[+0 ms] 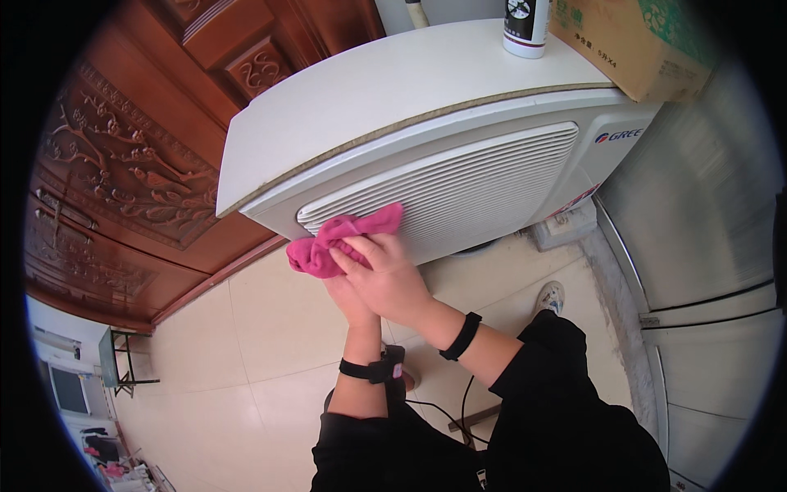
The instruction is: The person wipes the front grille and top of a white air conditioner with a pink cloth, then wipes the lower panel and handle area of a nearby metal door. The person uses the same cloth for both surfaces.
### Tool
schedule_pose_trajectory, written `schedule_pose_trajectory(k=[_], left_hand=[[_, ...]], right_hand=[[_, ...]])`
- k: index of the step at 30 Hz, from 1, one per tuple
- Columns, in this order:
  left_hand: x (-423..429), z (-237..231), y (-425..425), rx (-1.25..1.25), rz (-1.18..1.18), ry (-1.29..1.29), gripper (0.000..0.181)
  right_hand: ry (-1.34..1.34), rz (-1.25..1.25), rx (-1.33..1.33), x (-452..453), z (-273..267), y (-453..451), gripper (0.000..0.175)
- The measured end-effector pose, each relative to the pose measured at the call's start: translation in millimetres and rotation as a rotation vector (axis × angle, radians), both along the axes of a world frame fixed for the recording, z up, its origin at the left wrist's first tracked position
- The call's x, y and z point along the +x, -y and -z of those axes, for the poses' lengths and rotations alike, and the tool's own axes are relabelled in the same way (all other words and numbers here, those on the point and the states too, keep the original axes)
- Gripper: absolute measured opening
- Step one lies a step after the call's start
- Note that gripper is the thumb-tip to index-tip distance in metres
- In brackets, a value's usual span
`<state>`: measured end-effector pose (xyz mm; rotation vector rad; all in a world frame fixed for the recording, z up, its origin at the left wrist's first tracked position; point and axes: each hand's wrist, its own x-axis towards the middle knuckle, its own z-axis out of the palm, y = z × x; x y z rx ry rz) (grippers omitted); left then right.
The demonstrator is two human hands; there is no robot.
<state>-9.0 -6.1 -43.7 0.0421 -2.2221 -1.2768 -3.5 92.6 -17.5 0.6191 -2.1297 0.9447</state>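
A bunched pink cloth point(313, 253) is held at the lower left end of the louvred grille point(467, 175) on a white Gree air-conditioner unit point(615, 150). My right hand point(393, 280) grips the cloth from the right, thumb and forefinger pressed into its folds. Close beside it, my left hand point(350, 301) supports the cloth from below. Most of the left fingers are hidden behind the cloth and the right hand. One loose corner of the cloth lies against the slats.
On the white board point(393, 80) atop the unit stand a bottle point(526, 31) and a cardboard carton point(621, 49) overhanging the front edge. A carved wooden door point(141, 160) is at left, glossy panels point(707, 203) at right. Black cables point(464, 418) trail on the floor by my feet.
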Motion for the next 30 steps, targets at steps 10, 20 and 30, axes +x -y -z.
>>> schedule_pose_trajectory(k=[10,20,30], left_hand=[[3.0,5.0,-57.5,-0.353,-0.017,-0.221,0.063],[3.8,26.4,-144.2,-0.633,0.378,-0.15,0.069],[1.0,23.7,-188.6,-0.6,0.428,-0.126,0.073]], right_hand=[[-0.16,0.282,-0.063,-18.2,7.4,-66.0,0.028],[-0.099,0.626,-0.115,-28.4,18.5,-201.2,0.034],[0.038,0.768,-0.422,-42.4,29.1,-243.7,0.038]])
